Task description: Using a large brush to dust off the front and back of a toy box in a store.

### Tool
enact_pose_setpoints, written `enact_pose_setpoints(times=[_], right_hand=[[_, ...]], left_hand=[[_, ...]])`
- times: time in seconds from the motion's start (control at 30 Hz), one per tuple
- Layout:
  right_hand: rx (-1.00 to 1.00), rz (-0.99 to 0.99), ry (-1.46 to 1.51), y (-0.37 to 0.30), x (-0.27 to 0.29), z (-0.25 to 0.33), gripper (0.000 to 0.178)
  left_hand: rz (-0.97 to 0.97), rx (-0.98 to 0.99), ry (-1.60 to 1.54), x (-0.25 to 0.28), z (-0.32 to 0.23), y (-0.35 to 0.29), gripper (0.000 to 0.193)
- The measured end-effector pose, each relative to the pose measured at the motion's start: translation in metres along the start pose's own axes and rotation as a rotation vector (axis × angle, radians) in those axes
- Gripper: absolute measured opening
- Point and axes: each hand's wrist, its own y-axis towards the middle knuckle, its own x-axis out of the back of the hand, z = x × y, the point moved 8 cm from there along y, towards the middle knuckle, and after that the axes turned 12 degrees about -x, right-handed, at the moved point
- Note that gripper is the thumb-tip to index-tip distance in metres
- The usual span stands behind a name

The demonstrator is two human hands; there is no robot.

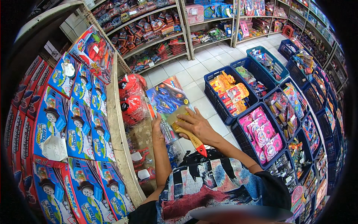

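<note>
My right hand (197, 126) is closed around a wide flat paintbrush (194, 140) with a yellow handle and a red tip. The brush's pale bristles lie over the front of a flat toy box (166, 98) printed with a blue car. At the box's left edge, my left hand (158, 127) grips it with the thumb up along the side; the fingers behind are mostly hidden. The box is held in front of my body, tilted above the floor.
To the left, a shelf is packed with blue train boxes (52, 119). Red plastic-wrapped toys (132, 99) sit on a low ledge by the box. Dark blue crates (227, 121) of packaged toys stand at the right on white floor tiles (194, 71). Stocked shelves (149, 46) line the back.
</note>
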Motion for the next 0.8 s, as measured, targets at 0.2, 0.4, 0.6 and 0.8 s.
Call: enact_pose_setpoints(times=[0.2, 0.4, 0.6, 0.8], right_hand=[[0.003, 0.054, 0.028, 0.002, 0.004, -0.001, 0.042], [-0.140, -0.125, -0.048, 0.004, 0.019, -0.022, 0.045], [-0.029, -0.033, 0.029, 0.001, 0.001, -0.011, 0.044], [-0.134, -0.091, -0.015, 0.004, 0.017, -0.020, 0.045]], left_hand=[[0.014, -0.026, -0.002, 0.003, -0.002, -0.001, 0.041], [0.088, 0.008, 0.028, -0.006, -0.004, -0.001, 0.042], [0.077, 0.027, 0.016, -0.018, -0.001, -0.007, 0.042], [0.145, 0.018, 0.037, -0.019, -0.002, -0.006, 0.042]])
